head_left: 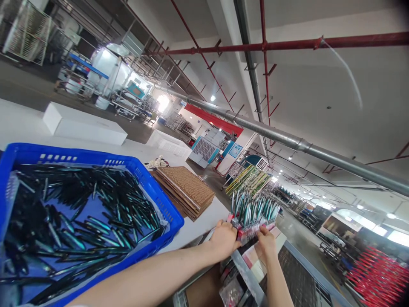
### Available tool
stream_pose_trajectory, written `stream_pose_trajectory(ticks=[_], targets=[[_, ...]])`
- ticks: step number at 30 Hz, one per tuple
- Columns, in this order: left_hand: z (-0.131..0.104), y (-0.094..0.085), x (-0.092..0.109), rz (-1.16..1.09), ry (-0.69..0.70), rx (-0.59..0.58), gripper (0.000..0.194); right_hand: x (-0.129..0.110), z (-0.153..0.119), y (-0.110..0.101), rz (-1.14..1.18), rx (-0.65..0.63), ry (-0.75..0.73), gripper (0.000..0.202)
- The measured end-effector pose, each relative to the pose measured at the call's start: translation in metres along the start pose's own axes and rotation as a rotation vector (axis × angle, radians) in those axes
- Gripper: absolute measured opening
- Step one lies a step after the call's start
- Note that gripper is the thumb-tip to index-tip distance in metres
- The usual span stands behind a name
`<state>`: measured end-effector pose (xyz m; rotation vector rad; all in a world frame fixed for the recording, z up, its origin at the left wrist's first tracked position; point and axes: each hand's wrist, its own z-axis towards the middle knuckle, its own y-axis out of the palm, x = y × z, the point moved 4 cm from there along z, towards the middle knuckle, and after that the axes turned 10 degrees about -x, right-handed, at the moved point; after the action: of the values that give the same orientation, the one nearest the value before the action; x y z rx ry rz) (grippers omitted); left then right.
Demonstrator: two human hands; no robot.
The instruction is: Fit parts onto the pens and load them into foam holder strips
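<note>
My left hand (224, 241) is at the left end of a red and grey holder (247, 232), its fingers bent against the end. Out of the holder's top stands a row of shiny teal, fish-shaped pieces (254, 209), close together and tilted. At the holder's right side is my right hand (266, 244), fingers curled at its edge. Whether either hand grips the holder firmly is hard to tell. To the left, a blue crate (159, 198) holds many loose dark-teal pieces (105, 230) of the same slender shape on a pale lining.
Stacked brown corrugated sheets (187, 187) lie beside the crate on a white table (140, 153). A long white box (86, 123) is behind the crate. Below my hands is a metal frame (247, 275). Red pieces (380, 273) hang at the far right.
</note>
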<state>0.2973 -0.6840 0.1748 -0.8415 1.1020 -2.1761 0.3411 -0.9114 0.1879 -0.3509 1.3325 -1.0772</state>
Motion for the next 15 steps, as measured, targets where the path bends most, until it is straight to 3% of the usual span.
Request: stream_pose_trajectory(ticks=[3,7,12,15], targets=[[-0.021,-0.014,-0.003,-0.002,0.028,0.033,0.036,-0.006,-0.013,-0.006,0.026,0.0,-0.024,0.025],[-0.067,-0.036,-0.013,-0.013,0.09,-0.052,0.03,-0.019,-0.04,-0.012,0.052,0.005,-0.072,0.034],[-0.161,-0.066,-0.042,-0.064,0.097,-0.178,0.022,-0.058,-0.091,-0.008,0.075,-0.029,-0.167,0.054],[-0.229,-0.089,-0.069,-0.166,-0.003,-0.187,0.014,-0.093,-0.136,0.014,0.139,-0.102,-0.279,0.054]])
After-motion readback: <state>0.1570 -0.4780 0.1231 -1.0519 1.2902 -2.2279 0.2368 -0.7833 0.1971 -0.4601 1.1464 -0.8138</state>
